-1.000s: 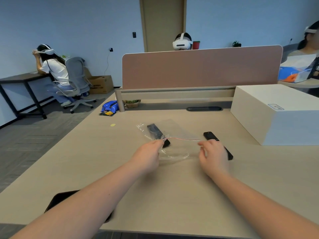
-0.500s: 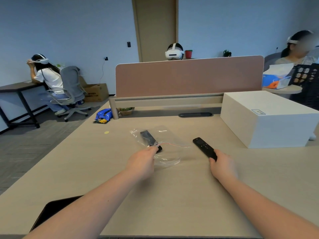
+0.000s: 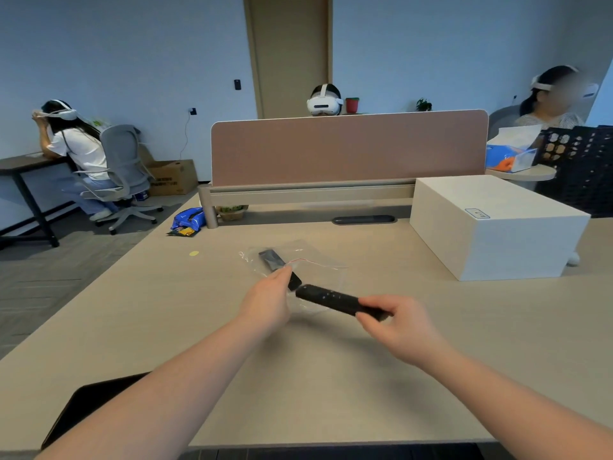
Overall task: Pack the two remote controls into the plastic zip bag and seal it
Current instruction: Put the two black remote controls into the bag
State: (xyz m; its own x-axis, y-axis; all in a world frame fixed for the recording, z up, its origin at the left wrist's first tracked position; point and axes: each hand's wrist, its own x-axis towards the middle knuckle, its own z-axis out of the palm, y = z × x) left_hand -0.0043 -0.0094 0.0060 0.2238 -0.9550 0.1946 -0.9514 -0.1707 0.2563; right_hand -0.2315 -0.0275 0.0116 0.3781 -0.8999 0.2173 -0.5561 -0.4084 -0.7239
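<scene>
Now that the right hand (image 3: 403,330) has lifted the second remote (image 3: 335,299) off the counter (image 3: 464,343), where it lay a moment ago to the right of the zip bag (image 3: 318,270), we're into the second insertion. Its grip is clenched around the remote's near end, and the far tip points left, just beside the bag's near edge. Over on the other side, the left hand (image 3: 268,302) keeps its pinch at the bag's mouth, by the red seal line, though I can't tell whether the fingers hold plastic alone or the first remote (image 3: 274,263) too. That first remote lies mostly inside the clear bag, its near end poking toward the left fingers. So one's nearly packed and one's in the air: about halfway, I'd say. Next comes threading the tip into a floppy opening, which may collapse unless the left hand lifts the top layer, and sealing hasn't begun
</scene>
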